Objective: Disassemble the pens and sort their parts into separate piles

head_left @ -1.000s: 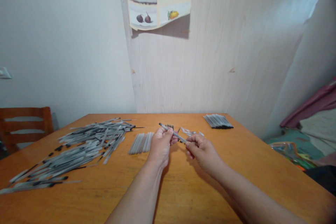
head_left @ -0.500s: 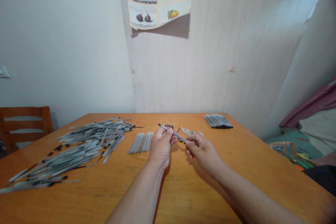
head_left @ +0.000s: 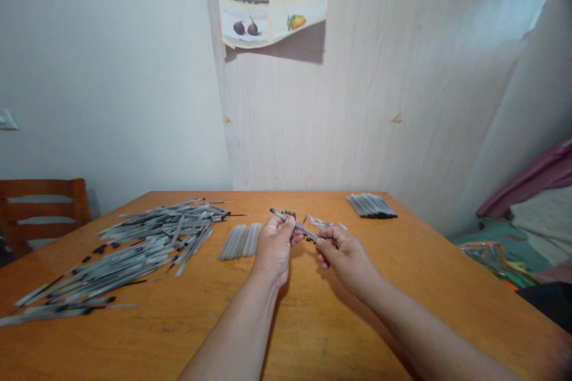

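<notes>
Between my hands, above the middle of the table, is a slim pen with a dark tip at its upper left end. My left hand is closed around its middle, thumb on top. At the lower right end my right hand pinches it, the fingers covering that end. Behind my hands lie small black pieces and several short clear pieces, partly hidden. A row of translucent tubes lies just left of my left hand.
Loose pens and pen parts lie in a large pile on the left of the wooden table. At the back right, pens with black ends form a neat stack. A chair stands at the left; bagged items sit beyond the right edge.
The camera view has shifted very slightly. My hands and the pen keep nearly the same position and grip.
</notes>
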`<state>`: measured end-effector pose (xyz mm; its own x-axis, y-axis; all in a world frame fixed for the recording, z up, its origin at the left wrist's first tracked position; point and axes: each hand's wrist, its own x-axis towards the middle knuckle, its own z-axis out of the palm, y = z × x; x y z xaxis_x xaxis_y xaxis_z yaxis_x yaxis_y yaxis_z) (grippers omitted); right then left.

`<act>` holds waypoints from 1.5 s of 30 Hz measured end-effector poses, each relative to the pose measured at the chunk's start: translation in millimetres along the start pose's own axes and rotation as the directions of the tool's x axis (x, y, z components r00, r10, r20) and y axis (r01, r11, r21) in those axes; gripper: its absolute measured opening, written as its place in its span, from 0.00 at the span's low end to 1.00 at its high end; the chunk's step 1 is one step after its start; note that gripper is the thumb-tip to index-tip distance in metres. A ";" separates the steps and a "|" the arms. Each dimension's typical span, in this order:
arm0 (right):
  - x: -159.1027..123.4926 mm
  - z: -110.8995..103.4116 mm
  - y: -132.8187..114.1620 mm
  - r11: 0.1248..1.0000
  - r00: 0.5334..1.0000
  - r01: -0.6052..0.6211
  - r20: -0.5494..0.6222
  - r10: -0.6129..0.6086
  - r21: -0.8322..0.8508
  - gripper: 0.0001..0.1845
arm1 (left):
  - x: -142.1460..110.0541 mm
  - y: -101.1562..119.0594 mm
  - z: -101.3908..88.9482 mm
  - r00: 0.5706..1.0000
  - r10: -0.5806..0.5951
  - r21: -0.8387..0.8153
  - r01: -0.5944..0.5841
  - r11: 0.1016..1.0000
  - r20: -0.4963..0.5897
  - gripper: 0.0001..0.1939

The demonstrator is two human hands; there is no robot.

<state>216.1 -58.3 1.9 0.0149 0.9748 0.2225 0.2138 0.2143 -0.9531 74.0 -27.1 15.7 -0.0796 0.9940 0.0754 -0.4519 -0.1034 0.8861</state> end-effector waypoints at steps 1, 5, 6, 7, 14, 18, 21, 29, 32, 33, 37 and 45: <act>-0.2 0.5 -0.2 1.000 1.000 0.007 -0.005 -0.007 -0.007 0.12 | 0.4 -0.6 0.2 1.000 0.007 0.006 -0.007 1.000 -0.003 0.12; 0.0 1.5 -1.0 1.000 1.000 0.017 -0.010 -0.017 -0.027 0.12 | 2.1 -3.4 0.7 0.999 0.029 0.018 -0.029 0.999 -0.019 0.13; 0.3 1.6 -1.1 0.999 1.000 0.015 -0.009 -0.016 -0.029 0.12 | 2.4 -3.8 0.7 0.999 0.030 0.016 -0.030 0.999 -0.021 0.14; 0.6 1.6 -1.2 0.999 1.000 0.015 -0.007 -0.015 -0.029 0.12 | 2.6 -3.9 0.6 0.999 0.030 0.012 -0.029 0.999 -0.022 0.14; 2.6 2.9 6.0 1.000 1.000 0.000 0.008 -0.001 0.023 0.14 | -0.1 0.4 -0.3 1.000 0.016 0.007 -0.016 1.000 0.000 0.18; 3.6 5.3 11.2 0.998 1.000 -0.026 0.016 0.025 0.061 0.15 | -2.7 3.0 0.6 0.999 0.012 0.034 -0.013 0.999 0.042 0.17; 4.2 7.0 13.1 0.995 0.998 -0.045 0.043 0.042 0.088 0.15 | -3.7 3.1 0.7 0.998 0.021 0.063 -0.024 0.998 0.055 0.17; 4.1 6.1 16.8 0.996 0.993 -0.054 0.110 0.046 0.070 0.14 | -4.3 3.6 0.8 0.991 0.103 0.150 -0.115 0.982 0.083 0.18; 4.5 2.2 13.0 1.000 0.998 -0.022 0.066 0.021 0.016 0.13 | -5.1 3.9 1.7 0.985 0.142 0.217 -0.161 0.963 0.102 0.18; 5.0 0.3 11.2 1.000 0.999 -0.009 0.041 0.009 -0.001 0.13 | -5.3 3.6 2.0 0.982 0.153 0.239 -0.176 0.955 0.112 0.17; 8.2 -9.0 5.6 0.999 0.999 0.026 -0.024 -0.027 -0.027 0.14 | -5.2 0.2 1.8 0.973 0.174 0.293 -0.212 0.932 0.152 0.17; 8.6 -13.9 3.0 0.999 0.998 0.037 -0.053 -0.036 0.016 0.15 | -4.4 -2.6 0.8 0.968 0.166 0.315 -0.220 0.923 0.189 0.15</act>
<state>230.4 -50.2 3.8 0.0592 0.9619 0.2670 0.1986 0.2508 -0.9475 76.3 -31.1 13.4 0.0160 0.9516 0.3068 -0.1196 -0.3028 0.9455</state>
